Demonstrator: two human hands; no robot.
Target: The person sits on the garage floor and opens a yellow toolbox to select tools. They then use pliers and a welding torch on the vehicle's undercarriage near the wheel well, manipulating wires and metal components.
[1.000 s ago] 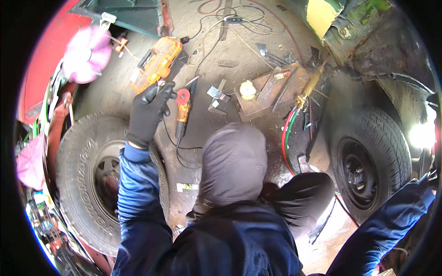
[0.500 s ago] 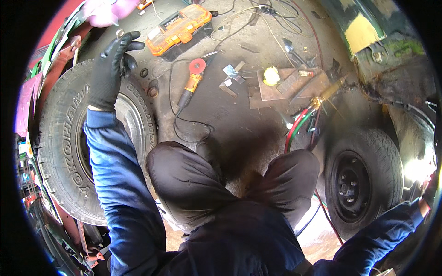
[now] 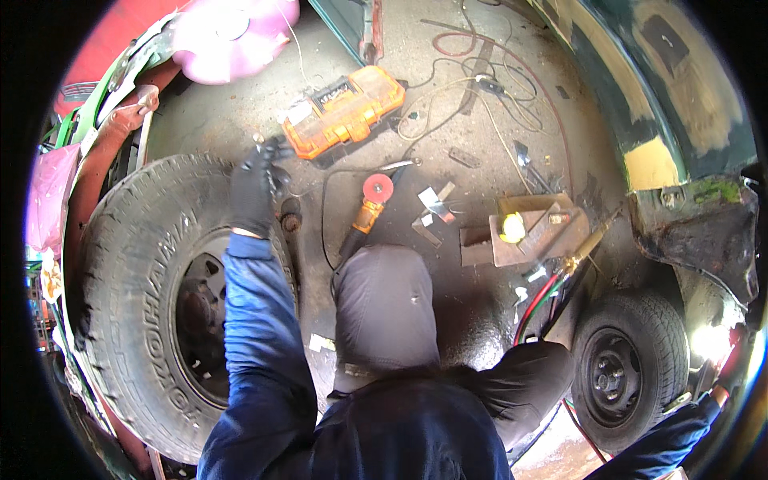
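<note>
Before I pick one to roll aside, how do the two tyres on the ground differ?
The large tyre at the left looks far bigger than the small tyre at the lower right. The large tyre shows chunky tread and pale sidewall lettering; the small tyre's sidewall looks plain. The gloved left hand is at the large tyre's upper edge; no hand nears the small tyre. Both sit on dark wheels.

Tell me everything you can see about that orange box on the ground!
The orange case is a flat, rectangular box that looks like hard plastic, with black trim along its edges and a dark label patch on the lid. It lies closed and flat on the dusty concrete floor, turned at a slant. Thin cables run past its right end, and an orange-handled grinder with a red disc lies below it. The gloved left hand is raised near its lower left corner, not touching it.
</note>
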